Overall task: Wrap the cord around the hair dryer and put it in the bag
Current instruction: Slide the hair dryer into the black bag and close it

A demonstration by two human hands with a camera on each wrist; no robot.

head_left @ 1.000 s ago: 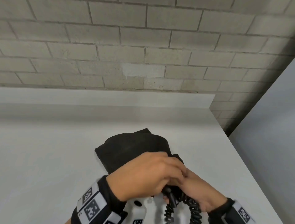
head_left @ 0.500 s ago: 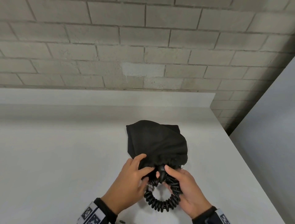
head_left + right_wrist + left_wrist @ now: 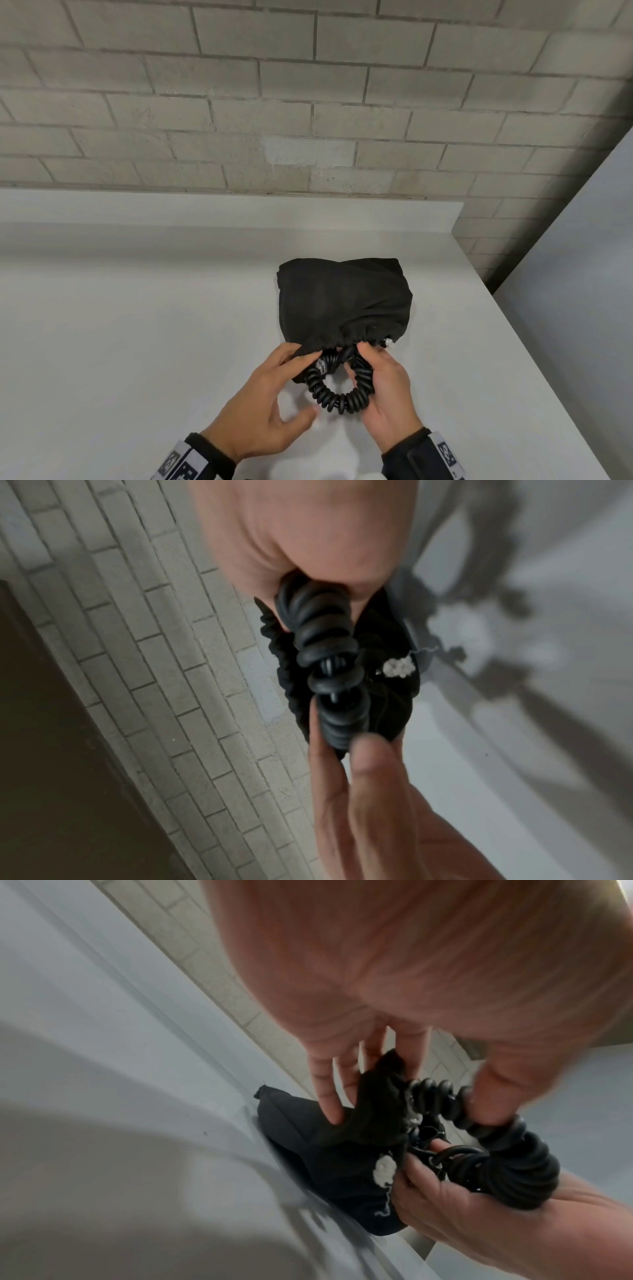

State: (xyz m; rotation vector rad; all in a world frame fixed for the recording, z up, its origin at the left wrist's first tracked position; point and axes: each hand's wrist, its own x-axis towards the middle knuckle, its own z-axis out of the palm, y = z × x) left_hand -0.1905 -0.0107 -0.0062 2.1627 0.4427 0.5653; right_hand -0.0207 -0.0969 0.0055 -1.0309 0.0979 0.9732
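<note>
While we look down at the white tabletop:
Bag: black drawstring fabric bag at 12 o'clock.
Left hand: fingers pinch its mouth.
Right hand: fingers hold black coiled rubber cord.

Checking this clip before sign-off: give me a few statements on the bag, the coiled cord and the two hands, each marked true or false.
1. The black bag lies on the white counter. True.
2. The coiled cord is fully inside the bag. False: a loop of it sticks out of the bag's mouth.
3. The right hand grips the cord. True.
4. The left hand rests flat on the counter, away from the bag. False: its fingers hold the gathered edge of the bag.
5. The hair dryer's body lies uncovered beside the bag. False: no dryer body shows; only the cord does.
</note>
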